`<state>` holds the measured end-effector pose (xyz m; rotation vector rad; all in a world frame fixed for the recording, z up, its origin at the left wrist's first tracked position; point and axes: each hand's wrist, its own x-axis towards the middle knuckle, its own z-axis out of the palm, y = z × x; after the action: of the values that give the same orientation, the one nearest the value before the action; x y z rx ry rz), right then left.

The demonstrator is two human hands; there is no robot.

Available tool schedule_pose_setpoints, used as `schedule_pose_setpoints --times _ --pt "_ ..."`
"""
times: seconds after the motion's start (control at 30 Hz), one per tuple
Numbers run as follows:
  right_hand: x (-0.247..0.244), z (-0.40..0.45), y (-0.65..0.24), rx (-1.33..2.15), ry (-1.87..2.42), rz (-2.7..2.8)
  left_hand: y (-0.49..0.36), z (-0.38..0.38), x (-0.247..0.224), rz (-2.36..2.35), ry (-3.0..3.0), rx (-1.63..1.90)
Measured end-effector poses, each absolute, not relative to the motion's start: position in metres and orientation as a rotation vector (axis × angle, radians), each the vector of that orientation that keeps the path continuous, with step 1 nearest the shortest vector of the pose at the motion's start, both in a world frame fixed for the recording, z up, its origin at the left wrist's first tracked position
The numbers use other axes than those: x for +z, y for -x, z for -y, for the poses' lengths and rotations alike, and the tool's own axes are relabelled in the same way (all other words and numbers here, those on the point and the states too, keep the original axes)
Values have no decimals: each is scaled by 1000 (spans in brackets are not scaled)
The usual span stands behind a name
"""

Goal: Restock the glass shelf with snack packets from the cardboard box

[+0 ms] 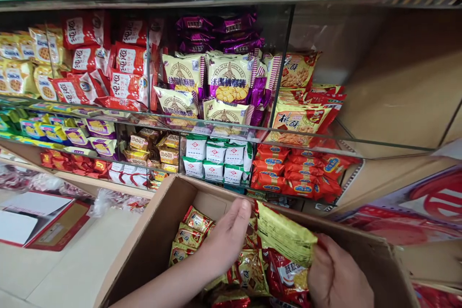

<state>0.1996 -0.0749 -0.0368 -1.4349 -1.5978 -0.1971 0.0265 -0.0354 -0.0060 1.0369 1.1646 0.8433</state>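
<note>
My right hand [339, 274] grips the right end of a yellow-gold biscuit packet [285, 233], its printed back turned up. Just left of that packet is my left hand [231, 231], fingers drawn together; whether they pinch anything is hidden. Both hands are over an open cardboard box [140, 236]. A red biscuit packet [288, 269] with a white label shows right under the yellow-gold one, and I cannot tell whether it is held too. Several small gold and red packets [189, 236] lie inside the box, partly covered by my left forearm.
Glass shelves [224, 122] with dividers rise behind the box. They bear purple-and-cream biscuit packs [231, 79], gold-red packs [298, 115], orange-red packs [305, 173] and green-white packs [214, 154]. A red-and-white carton [54, 226] lies on the tiled floor [79, 262] at left.
</note>
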Motion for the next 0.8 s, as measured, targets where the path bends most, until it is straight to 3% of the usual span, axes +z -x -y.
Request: schedule_pose_setpoints --times 0.13,0.3,0.4,0.6,0.8 --pt "-23 70 -208 -322 861 1977 -23 36 8 -880 -455 644" --pt "-28 79 -207 -276 908 1947 -20 37 5 -703 -473 932" --pt "-43 85 -203 102 1139 1604 -19 38 3 -675 -559 1005" --pt "-54 79 -192 1346 1205 777 -30 41 4 -617 -682 1126" --pt "-46 75 -182 1388 1120 760 -37 42 -7 -670 -635 1192"
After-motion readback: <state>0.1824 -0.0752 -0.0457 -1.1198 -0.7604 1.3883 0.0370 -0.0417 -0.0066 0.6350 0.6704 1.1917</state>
